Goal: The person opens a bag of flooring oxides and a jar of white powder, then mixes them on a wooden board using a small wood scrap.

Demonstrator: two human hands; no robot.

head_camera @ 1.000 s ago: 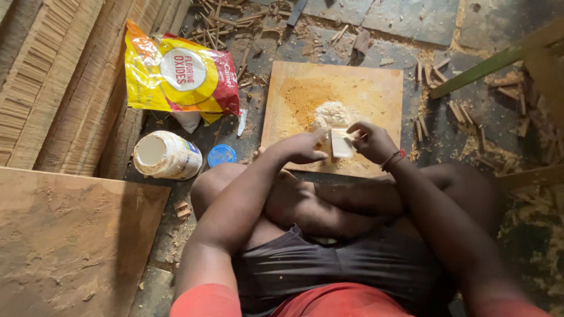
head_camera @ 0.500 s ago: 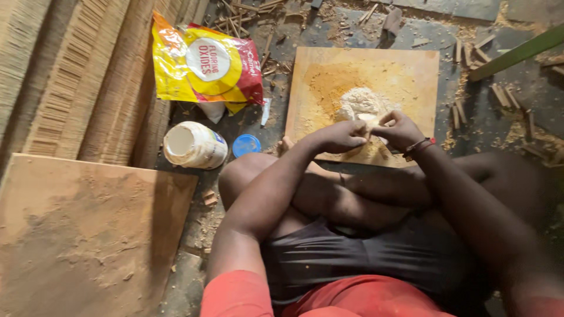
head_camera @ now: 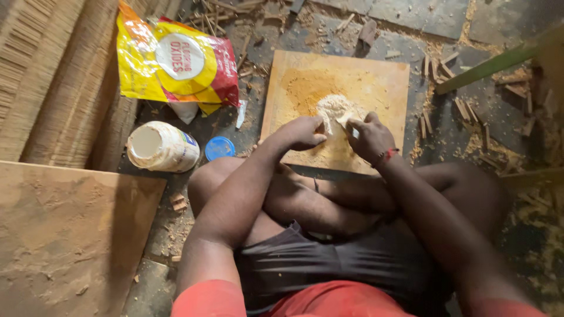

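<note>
The person sat cross-legged on the floor [head_camera: 446, 17], both arms reaching forward over the knees to a square wooden board [head_camera: 376, 76] lying flat in front of them. In the middle of the board sat a small heap of pale powder [head_camera: 332, 107], with a wider orange-brown dusting spread across the wood around it.

The left hand [head_camera: 301, 132] rested at the near edge of the heap, its fingers curled loosely inward and the thumb pointing toward the powder; whether it gripped anything could not be told. The right hand [head_camera: 369, 136], with a red band [head_camera: 386, 156] at the wrist, was closed on a small pale flat piece [head_camera: 346, 120], perhaps a scraper or card, whose edge touched the right side of the heap. The two hands were close together, just apart, on either side of the powder.

To the left of the board lay a yellow and red bag [head_camera: 170, 61], crumpled and partly open at its lower end. Near it, closer to the person, a white plastic jar [head_camera: 161, 147] lay on its side, and its blue lid [head_camera: 219, 148] lay just beside it. Short wood offcuts [head_camera: 470, 111] and sawdust littered the floor to the right of the board. A large brown panel [head_camera: 64, 235] lay at the lower left, with stacked ribbed boards [head_camera: 47, 82] above it.
</note>
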